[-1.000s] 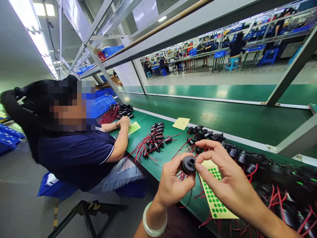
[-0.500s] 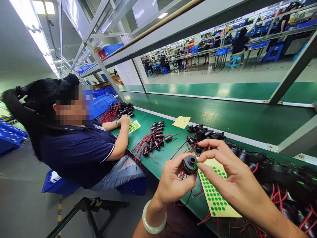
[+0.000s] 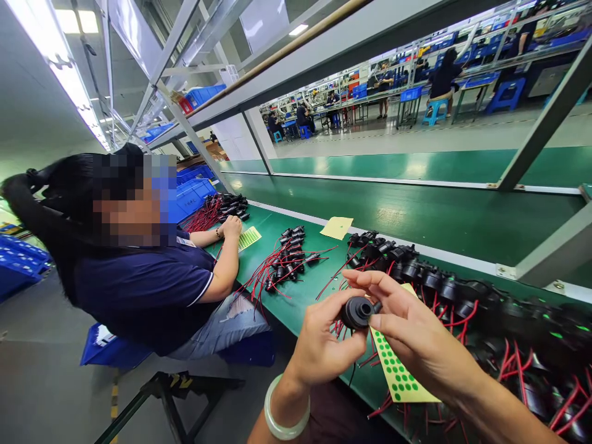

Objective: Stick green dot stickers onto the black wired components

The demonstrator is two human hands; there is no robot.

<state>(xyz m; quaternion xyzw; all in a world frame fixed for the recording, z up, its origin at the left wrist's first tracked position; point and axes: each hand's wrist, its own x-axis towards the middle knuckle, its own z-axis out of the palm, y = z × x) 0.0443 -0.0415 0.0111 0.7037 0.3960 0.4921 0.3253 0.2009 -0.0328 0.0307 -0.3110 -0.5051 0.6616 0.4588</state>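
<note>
My left hand [image 3: 324,342] grips a small round black part [image 3: 355,312] with red and black wires hanging from it, just above the front edge of the green bench [image 3: 314,290]. My right hand [image 3: 409,324] pinches the same part from the right, thumb and fingers on its rim. Under my right hand lies a yellow sheet of green dot stickers [image 3: 398,373]. A long row of like black parts with red wires [image 3: 462,296] stretches along the bench to the right, several bearing green dots.
A co-worker in a dark blue shirt [image 3: 143,290] sits at my left, a hand by another sticker sheet [image 3: 250,237]. Two more wired-part piles [image 3: 287,259] [image 3: 226,206] and a yellow paper [image 3: 337,227] lie on the bench. Blue crates [image 3: 189,197] stand behind.
My right hand has slid down and closed more tightly around the black part. The green dot seen at my fingertip half a second ago no longer shows. The view shifted slightly.
</note>
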